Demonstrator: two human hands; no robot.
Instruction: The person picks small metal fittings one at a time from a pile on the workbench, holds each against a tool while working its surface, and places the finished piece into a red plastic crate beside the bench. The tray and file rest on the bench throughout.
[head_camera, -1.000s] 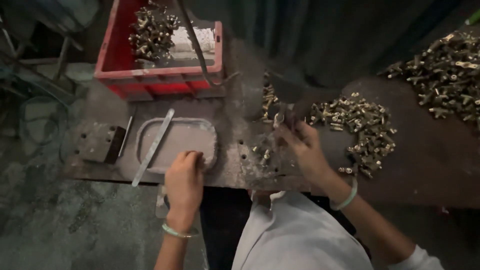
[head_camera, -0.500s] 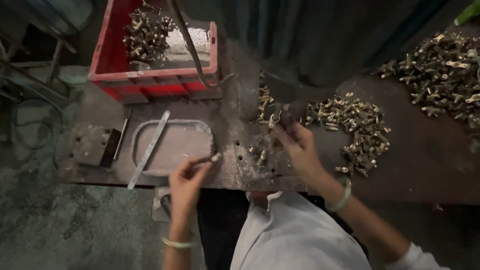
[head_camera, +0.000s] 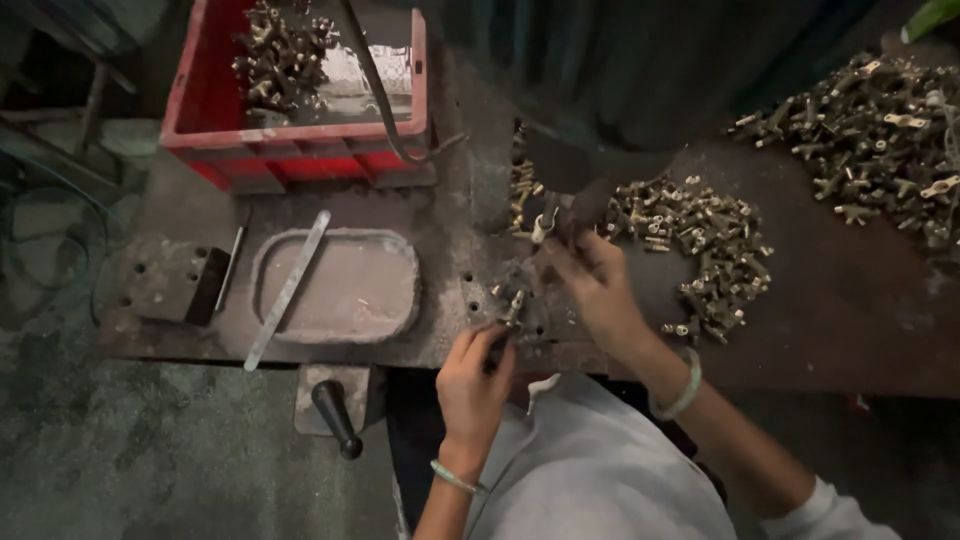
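Observation:
My left hand (head_camera: 473, 375) is at the front edge of the dark metal bench (head_camera: 450, 200), its fingertips pinched on a small brass fitting (head_camera: 513, 306) standing in a fixture there. My right hand (head_camera: 592, 282) is raised just beyond it, fingers closed around another small brass piece (head_camera: 543, 226) under the dark machine head (head_camera: 590, 160). A pile of brass fittings (head_camera: 700, 250) lies right of my right hand.
A red plastic crate (head_camera: 300, 150) with brass parts stands at the back left. An oval metal tray (head_camera: 337, 285) with a flat metal strip (head_camera: 288, 288) across it sits left of my hands. A larger brass heap (head_camera: 870, 130) lies far right. A black handle (head_camera: 335, 415) sticks out below the bench edge.
My left hand moved right from the oval tray to the fixture in front of me. My right hand stayed under the machine head with its brass piece.

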